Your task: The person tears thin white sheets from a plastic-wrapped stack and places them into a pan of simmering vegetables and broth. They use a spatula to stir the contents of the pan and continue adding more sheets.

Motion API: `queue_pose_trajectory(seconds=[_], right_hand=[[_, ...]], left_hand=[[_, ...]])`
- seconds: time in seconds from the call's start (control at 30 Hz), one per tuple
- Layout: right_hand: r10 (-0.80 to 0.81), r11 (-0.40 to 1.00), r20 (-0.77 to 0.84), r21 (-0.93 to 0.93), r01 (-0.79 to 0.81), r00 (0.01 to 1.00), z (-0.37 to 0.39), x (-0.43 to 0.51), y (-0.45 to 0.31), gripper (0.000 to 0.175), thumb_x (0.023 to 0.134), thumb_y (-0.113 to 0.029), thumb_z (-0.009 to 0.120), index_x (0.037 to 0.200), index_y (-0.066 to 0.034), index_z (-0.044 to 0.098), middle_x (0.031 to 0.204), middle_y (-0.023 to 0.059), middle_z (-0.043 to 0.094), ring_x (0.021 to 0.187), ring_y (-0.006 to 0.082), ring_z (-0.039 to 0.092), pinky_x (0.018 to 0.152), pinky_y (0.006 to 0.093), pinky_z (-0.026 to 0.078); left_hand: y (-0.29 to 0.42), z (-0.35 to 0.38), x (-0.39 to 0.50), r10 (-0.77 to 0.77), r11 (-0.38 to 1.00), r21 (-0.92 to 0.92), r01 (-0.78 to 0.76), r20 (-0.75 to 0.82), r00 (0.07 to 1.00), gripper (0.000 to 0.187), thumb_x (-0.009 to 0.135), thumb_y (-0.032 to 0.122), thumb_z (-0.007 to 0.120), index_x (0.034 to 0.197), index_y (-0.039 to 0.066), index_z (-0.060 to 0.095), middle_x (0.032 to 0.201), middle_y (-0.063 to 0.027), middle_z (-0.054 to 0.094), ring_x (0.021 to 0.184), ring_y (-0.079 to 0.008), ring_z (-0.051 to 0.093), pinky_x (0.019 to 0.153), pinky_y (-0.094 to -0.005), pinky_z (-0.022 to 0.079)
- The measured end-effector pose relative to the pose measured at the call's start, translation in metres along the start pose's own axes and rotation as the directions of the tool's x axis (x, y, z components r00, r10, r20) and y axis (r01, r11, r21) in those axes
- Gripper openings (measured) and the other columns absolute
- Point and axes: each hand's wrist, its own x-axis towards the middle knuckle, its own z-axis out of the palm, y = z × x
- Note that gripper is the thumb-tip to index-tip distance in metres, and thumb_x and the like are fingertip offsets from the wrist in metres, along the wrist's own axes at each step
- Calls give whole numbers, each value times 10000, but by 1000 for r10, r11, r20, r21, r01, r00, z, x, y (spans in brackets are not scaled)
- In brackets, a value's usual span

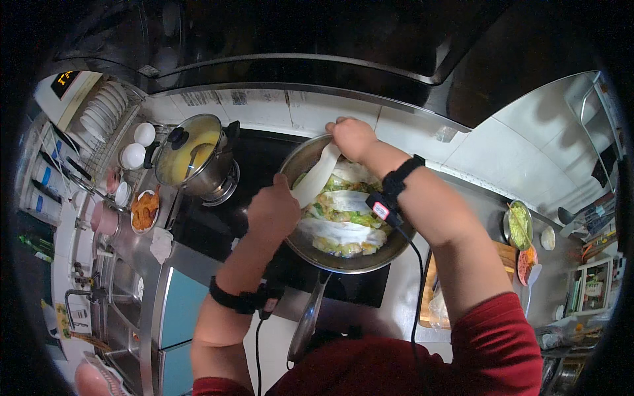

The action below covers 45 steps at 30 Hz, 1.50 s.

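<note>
Between my two hands stretches a wide white strip of dough or noodle [317,176], its ends pinched by my left hand [275,204] and my right hand [350,137]. Beneath it, a frying pan [342,267] holds chopped green vegetables [349,217] in a mixed layer. Several more white strips [342,231] lie across the vegetables. My left hand is over the pan's left rim; my right hand is at its far rim. The pan's metal handle [312,312] points towards my body. My fingertips are partly hidden.
A lidded pot [213,168] with yellow liquid stands on the left burner. Left of it are a plate of browned food [145,210], white bowls [133,156] and a sink [126,287]. At right lie a wooden cutting board [428,292] and a bowl of shredded greens [518,225]. Cables hang from both wrists.
</note>
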Motion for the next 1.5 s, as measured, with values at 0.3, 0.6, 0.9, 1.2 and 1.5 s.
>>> queue_pose_trajectory(seconds=[0.3,0.6,0.9,1.2,1.5], right_hand=[[-37,989,-150,-150,15,988,-49,-47,32,113,713,-89,610,818,-45,610,855,146,606,860,329,582,749,414,474],[391,863,149,284,-418,908,-147,-314,67,156,819,-96,597,739,19,528,593,150,469,547,223,455,551,310,412],[697,676,32,303,-672,716,-15,-500,11,208,690,8,588,894,8,629,893,197,613,862,367,575,776,419,459],[695,705,72,130,-697,716,32,-492,13,415,710,-207,709,1023,27,568,1017,238,545,963,394,494,851,454,410],[680,726,-73,207,-656,730,27,-496,17,301,688,-149,716,912,1,582,919,207,542,911,383,496,772,441,416]], left_hand=[[-14,0,-12,-19,994,110,16,30,999,334,819,267,579,1055,54,478,747,-179,631,708,-360,639,600,-479,516],[-19,-32,-56,-30,999,-43,24,-165,986,242,788,276,636,880,62,568,720,-181,626,726,-380,615,625,-452,497],[31,-53,-107,188,943,-194,-269,-355,916,171,793,164,653,840,18,578,589,-135,569,514,-276,568,481,-330,434],[169,9,-171,634,773,-219,-596,286,718,251,822,291,588,875,50,539,739,-152,624,724,-348,621,608,-444,485],[199,38,-190,667,744,-298,-597,371,646,266,811,291,605,901,43,568,773,-162,634,741,-347,623,621,-442,485]])
